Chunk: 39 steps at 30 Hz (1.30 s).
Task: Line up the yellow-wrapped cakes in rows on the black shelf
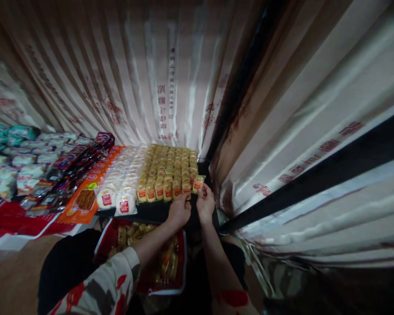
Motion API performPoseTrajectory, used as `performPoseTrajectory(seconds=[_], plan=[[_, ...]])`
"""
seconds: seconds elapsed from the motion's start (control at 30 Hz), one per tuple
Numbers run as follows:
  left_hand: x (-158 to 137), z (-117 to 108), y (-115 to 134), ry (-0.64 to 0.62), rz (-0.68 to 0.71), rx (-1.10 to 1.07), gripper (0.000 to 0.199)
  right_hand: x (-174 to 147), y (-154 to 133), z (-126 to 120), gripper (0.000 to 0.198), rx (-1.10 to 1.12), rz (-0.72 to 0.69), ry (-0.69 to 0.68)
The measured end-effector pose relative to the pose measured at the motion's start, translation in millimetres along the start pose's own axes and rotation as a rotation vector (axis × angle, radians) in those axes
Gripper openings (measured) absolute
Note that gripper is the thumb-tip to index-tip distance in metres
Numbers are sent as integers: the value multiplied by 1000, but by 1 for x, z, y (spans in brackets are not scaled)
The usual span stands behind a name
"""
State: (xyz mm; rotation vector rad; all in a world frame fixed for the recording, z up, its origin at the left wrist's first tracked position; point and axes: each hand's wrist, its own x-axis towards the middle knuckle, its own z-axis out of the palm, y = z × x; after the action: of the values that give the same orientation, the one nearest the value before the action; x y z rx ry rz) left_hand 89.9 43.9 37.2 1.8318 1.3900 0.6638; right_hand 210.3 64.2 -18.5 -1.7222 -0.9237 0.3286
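My right hand (205, 203) is closed on a small yellow snack packet (198, 183) with a red label, at the front right corner of the display. Close beside it, my left hand (180, 211) has its fingers curled against the lower edge of another yellow packet (186, 189) in the front row. Rows of matching yellow packets (167, 168) stand tightly side by side behind both hands. Under my forearms, a red bag (183, 273) with a white edge lies open, holding loose yellow packets (167, 264).
Left of the yellow rows lie white packets (107, 197) with red labels, an orange pack (82, 203), dark red packets (65, 170) and green ones (21, 131). A pale printed curtain (184, 78) hangs behind. Another curtain (315, 144) closes off the right side, along a dark bar (315, 179).
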Motion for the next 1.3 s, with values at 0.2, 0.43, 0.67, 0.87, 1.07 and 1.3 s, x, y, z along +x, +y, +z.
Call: performPoseTrajectory(seconds=[0.2, 0.43, 0.67, 0.87, 1.07, 1.3], plan=[[5, 8, -9, 5, 9, 15, 43, 3, -2, 2, 45, -240, -48, -33], [9, 13, -17, 5, 35, 52, 42, -6, -6, 3, 49, -332, -103, -74], [11, 18, -25, 10, 52, 35, 42, -8, -5, 8, 49, -394, -144, -56], [11, 22, -28, 20, 55, 40, 43, -7, -1, 9, 49, -407, -160, -57], [9, 19, -23, -3, -2, 10, 42, -5, 0, 8, 46, -390, -142, -79], [-4, 8, -18, 21, -30, -13, 33, -2, 1, 3, 53, -298, -113, -112]])
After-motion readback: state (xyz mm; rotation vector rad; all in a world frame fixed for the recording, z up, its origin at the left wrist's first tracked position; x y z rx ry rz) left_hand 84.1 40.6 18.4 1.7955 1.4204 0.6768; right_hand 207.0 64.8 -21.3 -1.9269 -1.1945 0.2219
